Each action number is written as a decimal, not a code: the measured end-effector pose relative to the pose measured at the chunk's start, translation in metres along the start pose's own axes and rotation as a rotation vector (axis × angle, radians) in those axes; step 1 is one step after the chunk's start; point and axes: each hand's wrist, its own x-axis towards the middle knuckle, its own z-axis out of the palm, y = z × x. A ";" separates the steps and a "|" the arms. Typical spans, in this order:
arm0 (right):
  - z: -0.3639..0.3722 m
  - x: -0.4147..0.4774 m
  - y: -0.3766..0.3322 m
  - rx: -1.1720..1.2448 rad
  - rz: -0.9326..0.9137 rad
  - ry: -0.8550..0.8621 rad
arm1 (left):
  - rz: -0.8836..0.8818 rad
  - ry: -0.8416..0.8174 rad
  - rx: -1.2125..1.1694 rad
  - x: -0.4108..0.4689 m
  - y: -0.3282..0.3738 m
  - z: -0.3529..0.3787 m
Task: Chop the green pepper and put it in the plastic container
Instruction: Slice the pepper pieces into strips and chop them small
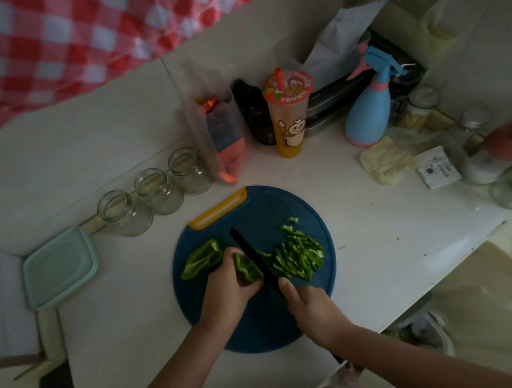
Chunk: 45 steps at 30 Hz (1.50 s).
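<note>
Chopping judged about half done: left hand (228, 288) clamps a pepper piece (248, 269) on the cutting board (267, 327), right hand (314, 310) grips the knife (251, 253), cut strips (299, 255) lie alongside, one pepper half (201, 259) is uncut, and the plastic container (59, 266) sits well apart with no transfer evident.

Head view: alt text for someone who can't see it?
The right hand slices a green pepper piece, held by the left hand, with a black knife on a blue cutting board. Cut strips lie right, another piece left.

Dim white counter (370, 243) below red-checked curtain (62, 40).
</note>
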 end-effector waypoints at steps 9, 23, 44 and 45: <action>0.003 -0.005 0.006 -0.157 -0.089 0.028 | -0.044 0.019 0.032 0.002 -0.001 0.003; 0.016 -0.007 0.000 -0.287 -0.049 0.053 | -0.061 0.021 0.093 0.001 0.002 0.003; 0.016 0.018 -0.009 -0.172 0.026 0.023 | -0.130 0.099 -0.073 -0.006 -0.008 -0.001; 0.011 0.015 -0.006 -0.131 0.043 0.034 | -0.125 0.109 -0.077 -0.007 -0.009 0.000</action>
